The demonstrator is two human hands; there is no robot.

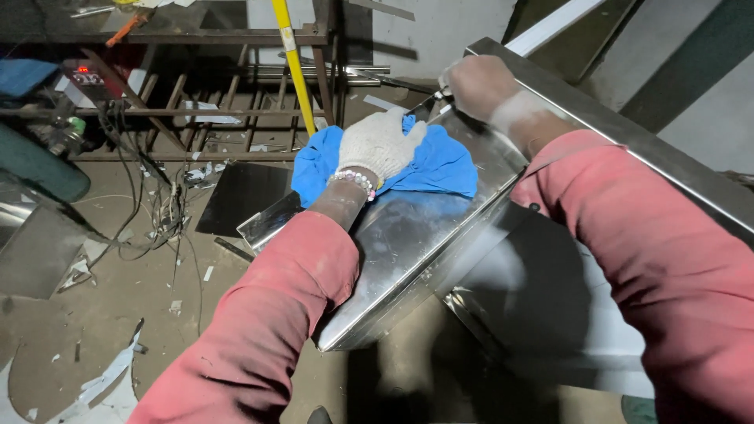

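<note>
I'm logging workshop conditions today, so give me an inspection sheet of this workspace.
Surface: shiny steel sheet piece, tilted, smeared.
Job's things: blue cloth lying on the steel.
Clutter: paper and metal scraps on the dusty floor.
Hands: left hand, white-gloved, pressing the cloth; right hand, gloved, at the steel's far edge, fingers closed on something thin, unclear.
Cables: tangled wires on the floor.
Surroundings: metal rack, yellow pole.
</note>
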